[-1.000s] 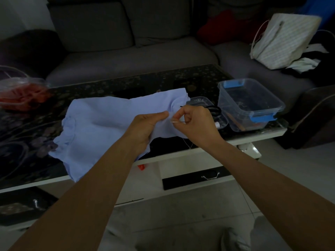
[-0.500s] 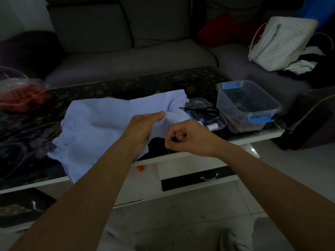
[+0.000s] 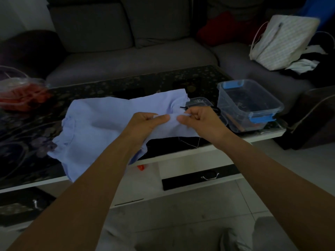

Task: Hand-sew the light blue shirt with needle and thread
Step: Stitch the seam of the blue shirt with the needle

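Your right hand (image 3: 199, 122) popped back up to the fold, pinching it beside your left hand (image 3: 145, 124), which grips the light blue shirt (image 3: 101, 124) on the coffee table (image 3: 126, 84). Next stitch probably; can't see the needle.

Shirt (image 3: 101, 124): matt light blue woven cloth, creased. Tabletop (image 3: 145, 84): glossy, dark, patterned, probably glass. Storage box (image 3: 233, 115): clear smooth plastic with blue plastic clips. Sofa (image 3: 137, 57): grey matt upholstery cloth. Drawer handle (image 3: 210, 177): shiny metal.

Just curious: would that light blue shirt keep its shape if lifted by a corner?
Probably not: the light blue shirt droops off the coffee table and bunches where the left hand and right hand pinch it. Thin-looking, so likely light.
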`<move>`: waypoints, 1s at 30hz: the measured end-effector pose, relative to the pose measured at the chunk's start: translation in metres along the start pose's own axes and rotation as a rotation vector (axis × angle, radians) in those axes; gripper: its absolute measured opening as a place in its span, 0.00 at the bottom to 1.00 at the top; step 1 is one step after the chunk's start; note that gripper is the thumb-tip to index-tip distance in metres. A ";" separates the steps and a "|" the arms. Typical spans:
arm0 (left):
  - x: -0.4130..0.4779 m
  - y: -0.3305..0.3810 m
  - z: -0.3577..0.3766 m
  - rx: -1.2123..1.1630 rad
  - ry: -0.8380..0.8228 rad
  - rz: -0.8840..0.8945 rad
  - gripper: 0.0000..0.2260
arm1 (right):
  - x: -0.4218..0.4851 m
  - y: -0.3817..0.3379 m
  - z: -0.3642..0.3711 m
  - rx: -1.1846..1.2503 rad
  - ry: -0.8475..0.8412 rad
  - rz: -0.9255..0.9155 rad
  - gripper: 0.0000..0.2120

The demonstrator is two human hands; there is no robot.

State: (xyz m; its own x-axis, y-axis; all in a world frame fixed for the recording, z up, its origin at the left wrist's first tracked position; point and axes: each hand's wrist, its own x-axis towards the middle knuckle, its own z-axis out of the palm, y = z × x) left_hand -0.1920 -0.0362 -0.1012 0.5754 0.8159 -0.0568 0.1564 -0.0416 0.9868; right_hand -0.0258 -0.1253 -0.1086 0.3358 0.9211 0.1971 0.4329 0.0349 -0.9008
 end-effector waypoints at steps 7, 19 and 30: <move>0.000 0.001 -0.004 0.086 -0.009 0.049 0.12 | -0.003 0.000 -0.002 -0.004 -0.022 0.014 0.17; -0.001 0.004 0.003 0.154 -0.022 0.096 0.07 | -0.010 -0.007 -0.005 0.048 0.023 0.048 0.08; 0.001 0.005 0.003 0.157 -0.081 0.109 0.08 | -0.017 -0.007 -0.008 -0.027 -0.029 -0.188 0.09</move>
State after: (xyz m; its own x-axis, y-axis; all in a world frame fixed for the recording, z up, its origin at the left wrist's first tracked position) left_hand -0.1883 -0.0375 -0.0964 0.6577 0.7527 0.0310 0.2092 -0.2220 0.9524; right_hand -0.0278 -0.1442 -0.1020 0.2227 0.9102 0.3493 0.5080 0.1975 -0.8384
